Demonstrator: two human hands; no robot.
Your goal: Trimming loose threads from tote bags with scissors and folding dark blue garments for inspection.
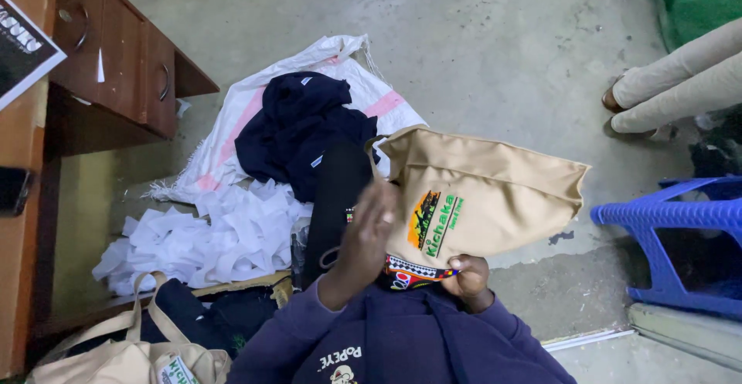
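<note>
The tan canvas tote bag with a printed green-and-orange emblem and a patterned bottom band (pixel 483 195) is held up in front of the person's chest, above the grey concrete floor (pixel 495 52), turned so its printed face looks up toward the camera. The left hand (pixel 367 237) lies against the bag's left edge with fingers loosely bent over the cloth near a black strap (pixel 336 198); it appears to be pinching the fabric, though motion blur leaves the exact hold uncertain. The right hand (pixel 466 272) sits lower, fingers curled closed on the patterned hem, so the two hands hold the bag stretched between them. Behind the bag, a white woven sack with pink stripes (pixel 232 129) is spread on the floor as a mat, carrying a heap of dark navy garments (pixel 297 125) and a pile of white fabric strips (pixel 209 237). Another tan tote bag (pixel 131 357) rests at lower left beside a wooden desk with drawers (pixel 116 52). A blue plastic stool (pixel 672 237) stands to the right, near another person's beige-trousered legs (pixel 688 79).
</note>
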